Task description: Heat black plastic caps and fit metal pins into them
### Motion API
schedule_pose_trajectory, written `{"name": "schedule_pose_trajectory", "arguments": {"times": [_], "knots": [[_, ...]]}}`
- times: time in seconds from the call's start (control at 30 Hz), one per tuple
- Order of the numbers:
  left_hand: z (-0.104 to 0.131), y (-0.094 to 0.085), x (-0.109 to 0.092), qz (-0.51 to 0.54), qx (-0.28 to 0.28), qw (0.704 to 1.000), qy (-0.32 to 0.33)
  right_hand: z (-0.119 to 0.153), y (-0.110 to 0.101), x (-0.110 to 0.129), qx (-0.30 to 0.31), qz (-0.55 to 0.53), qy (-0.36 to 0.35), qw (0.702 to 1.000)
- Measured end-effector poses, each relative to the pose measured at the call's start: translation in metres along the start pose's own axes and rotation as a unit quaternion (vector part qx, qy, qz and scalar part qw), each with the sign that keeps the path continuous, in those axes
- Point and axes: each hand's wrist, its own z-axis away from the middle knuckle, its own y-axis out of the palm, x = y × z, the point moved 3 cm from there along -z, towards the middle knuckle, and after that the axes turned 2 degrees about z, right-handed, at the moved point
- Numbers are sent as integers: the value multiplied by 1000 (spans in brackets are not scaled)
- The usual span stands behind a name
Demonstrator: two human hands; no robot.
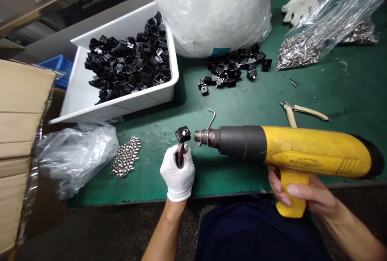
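Observation:
My left hand (pixel 177 174), in a white glove, is closed round pliers (pixel 180 155) with dark jaws and a bit of red on the handle. At the jaws' tip sits a small black plastic part (pixel 183 134) with a round metal insert. My bare right hand (pixel 305 192) wraps the grip of a yellow and black heat gun (pixel 314 150). The gun's metal nozzle points left at the black part, a small gap apart. Partly behind the nozzle lies a hex key (pixel 211 118). Most of the pliers' handles are hidden in my glove.
A white bin (pixel 121 106) of black parts stands at the back left, near a large plastic-wrapped bundle (pixel 214 11). Loose black parts (pixel 229 67), cutting pliers (pixel 305 112), bagged metal inserts (pixel 299 51) and a glove (pixel 300 7) lie beyond. Metal inserts (pixel 126 157) and a cardboard box (pixel 21 152) are left.

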Motion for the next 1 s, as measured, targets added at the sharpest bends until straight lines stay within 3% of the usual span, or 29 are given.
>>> {"name": "schedule_pose_trajectory", "arguments": {"times": [1.0], "knots": [[1, 1, 1, 9, -6, 1000, 13, 0, -3, -4, -5, -10, -14, 1000]]}}
